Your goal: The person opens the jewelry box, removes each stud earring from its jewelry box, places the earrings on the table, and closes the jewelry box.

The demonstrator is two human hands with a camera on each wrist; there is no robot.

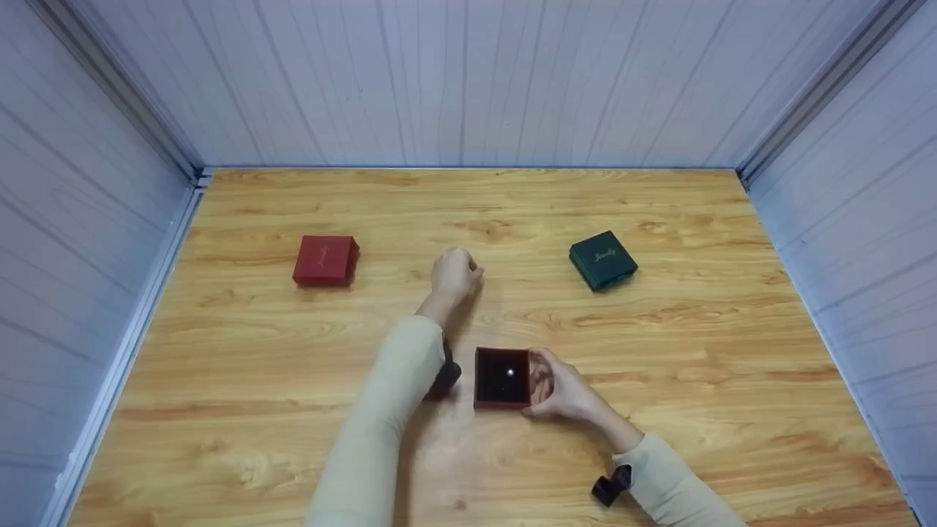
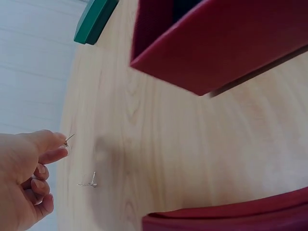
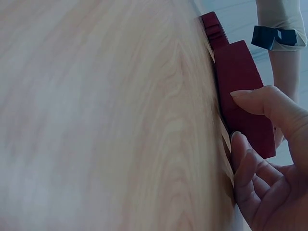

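Note:
My left hand point(image 1: 454, 274) is stretched forward over the middle of the table. Its thumb and forefinger pinch a tiny earring point(image 2: 68, 140) with a thin post, while the other fingers curl in. A small silvery earring point(image 2: 91, 182) lies on the wood close below those fingers. Nearer the front, my right hand point(image 1: 560, 388) grips the right side of a topless red jewelry box point(image 1: 502, 404), thumb on the near side and fingers at the far side. Inside, a small shiny white bead point(image 1: 510, 372) sits on the dark insert.
A shut red jewelry box point(image 1: 324, 260) stands at the left of the wooden table point(image 1: 695, 410). To the right is a green jewelry box point(image 1: 604, 260) with gold lettering, set at an angle. Pale panelled walls point(image 1: 468, 80) enclose the back and both sides.

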